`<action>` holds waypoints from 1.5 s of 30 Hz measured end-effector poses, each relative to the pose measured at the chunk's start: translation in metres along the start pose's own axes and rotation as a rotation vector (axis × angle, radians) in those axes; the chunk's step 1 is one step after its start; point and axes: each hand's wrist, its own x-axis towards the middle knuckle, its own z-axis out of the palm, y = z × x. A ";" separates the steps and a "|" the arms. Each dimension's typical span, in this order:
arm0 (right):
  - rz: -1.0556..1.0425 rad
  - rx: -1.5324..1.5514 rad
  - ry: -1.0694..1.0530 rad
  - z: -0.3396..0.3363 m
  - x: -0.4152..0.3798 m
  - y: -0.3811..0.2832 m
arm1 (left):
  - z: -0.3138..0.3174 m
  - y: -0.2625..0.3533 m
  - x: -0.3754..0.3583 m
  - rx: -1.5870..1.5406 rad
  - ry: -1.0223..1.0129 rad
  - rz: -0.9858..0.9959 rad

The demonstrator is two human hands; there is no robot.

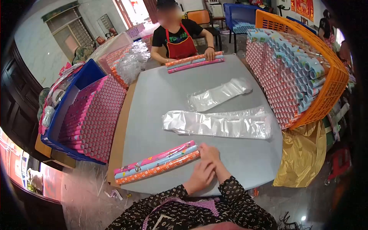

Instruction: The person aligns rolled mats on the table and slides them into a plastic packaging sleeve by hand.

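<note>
Three patterned rolls (157, 163) at the near left of the grey table (147, 111).
The right hand (209, 154) is at their right ends, its grip unclear; the left hand (201, 175), fingers bent together, meets the right wrist, and whether it grips cannot be told. Clear plastic bags (218, 124) lie beyond.

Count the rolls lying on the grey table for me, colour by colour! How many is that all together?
Pink rolls: 2, one near and one far
Light blue rolls: 2, one near and one far
Orange rolls: 2, one near and one far
Total: 6
</note>
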 end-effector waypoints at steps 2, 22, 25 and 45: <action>0.036 0.004 -0.054 -0.004 0.000 -0.004 | -0.002 -0.008 0.004 0.082 0.029 -0.040; 0.009 -0.004 -0.044 -0.003 0.000 -0.003 | 0.005 0.003 -0.001 0.039 0.007 -0.025; 0.003 0.003 -0.041 -0.005 -0.002 -0.003 | 0.012 0.013 -0.010 0.029 -0.018 0.024; 0.014 0.033 -0.022 -0.008 -0.004 -0.007 | 0.012 0.013 -0.012 -0.052 -0.064 0.015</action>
